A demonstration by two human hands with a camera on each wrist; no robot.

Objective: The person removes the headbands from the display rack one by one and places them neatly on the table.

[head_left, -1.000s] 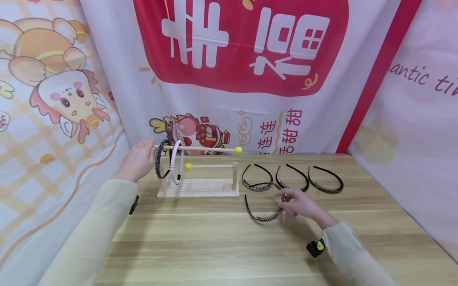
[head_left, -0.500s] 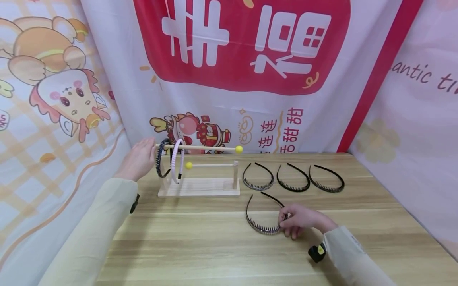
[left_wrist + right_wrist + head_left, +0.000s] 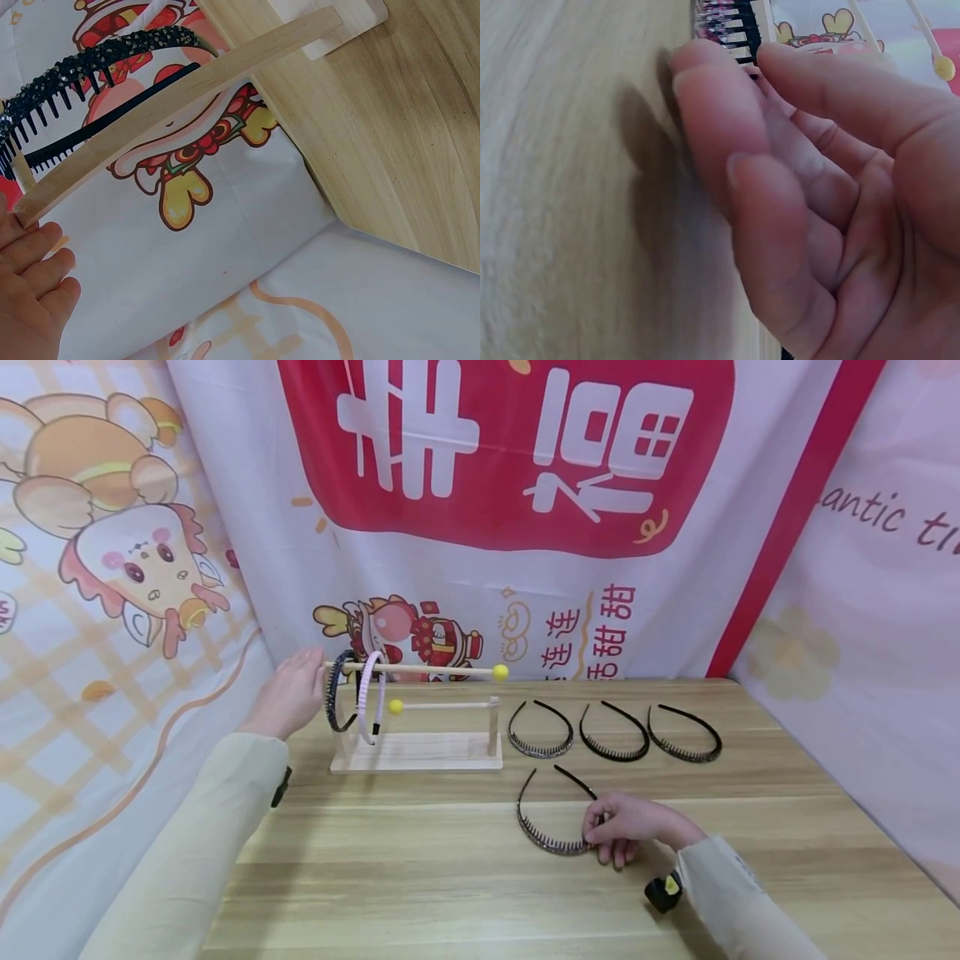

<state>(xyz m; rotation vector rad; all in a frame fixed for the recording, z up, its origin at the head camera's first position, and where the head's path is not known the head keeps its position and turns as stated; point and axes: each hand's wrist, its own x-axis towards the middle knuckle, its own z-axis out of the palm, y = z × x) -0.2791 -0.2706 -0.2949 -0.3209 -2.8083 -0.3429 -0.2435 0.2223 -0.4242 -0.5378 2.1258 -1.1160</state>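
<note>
My right hand (image 3: 626,827) pinches the right side of a dark, toothed headband (image 3: 558,846) with a glittery band, close over the table. In the right wrist view, thumb and fingertips meet at the headband (image 3: 724,21), mostly hidden behind the fingers. My left hand (image 3: 288,693) holds the top of the left upright of a wooden headband stand (image 3: 420,752). The left wrist view shows its fingers (image 3: 37,247) curled at the end of that post (image 3: 180,109). On the upper rod hang a black glittery toothed headband (image 3: 333,693) and a pink headband (image 3: 363,697).
Behind the held headband lie a left headband (image 3: 542,753), a middle headband (image 3: 617,757) and a right headband (image 3: 686,756) in a row. The stand's rods end in an upper yellow ball (image 3: 500,672) and a lower yellow ball (image 3: 395,707). Printed cloth (image 3: 465,568) surrounds the wooden table (image 3: 420,877).
My right hand has brought its headband forward, toward me, so it no longer overlaps the row behind. Over the last half second it barely shifted. My left hand stays on the stand.
</note>
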